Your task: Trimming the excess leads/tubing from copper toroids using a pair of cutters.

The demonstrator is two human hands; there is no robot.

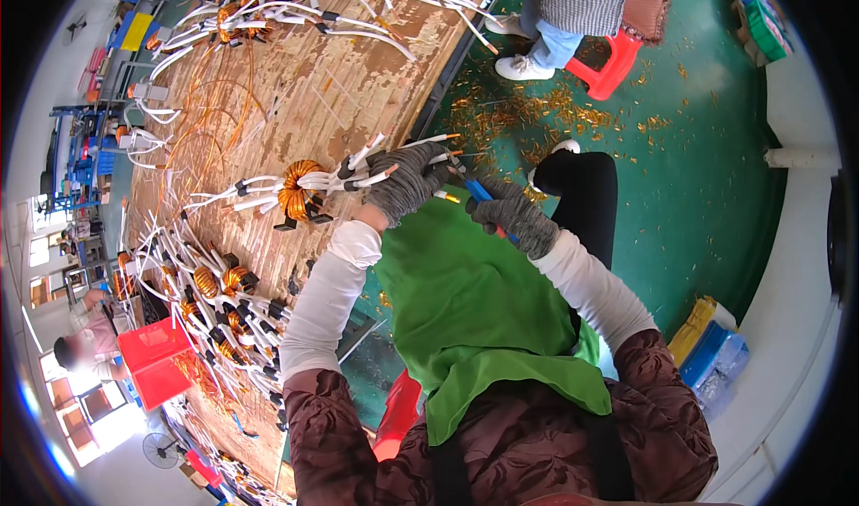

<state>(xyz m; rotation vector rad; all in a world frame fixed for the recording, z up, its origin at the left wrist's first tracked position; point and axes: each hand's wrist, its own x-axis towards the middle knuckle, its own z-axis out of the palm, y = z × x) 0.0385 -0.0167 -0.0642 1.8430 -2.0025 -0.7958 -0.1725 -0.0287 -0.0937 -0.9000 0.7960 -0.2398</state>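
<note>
My left hand (404, 182), in a dark grey glove, is closed round several white-sleeved wire leads of a toroidal coil. The coil (298, 190), an orange copper winding on a ring, rests at the worn wooden table's edge, its other leads spreading left. Bare copper shows at some lead ends beyond my fingers. My right hand (517, 217), gloved alike, grips the blue and red handles of pliers or cutters (479, 189). Their metal jaws are beside the lead ends just right of my left hand; whether they bite on a wire I cannot tell.
More coils with white leads lie heaped on the wooden table (358, 76), at its far end and at left (234, 280). Copper scraps (537, 112) litter the green floor. Beyond sits a person near a red stool (608, 66). Another person (89, 340) is at far left by a red bin (154, 361).
</note>
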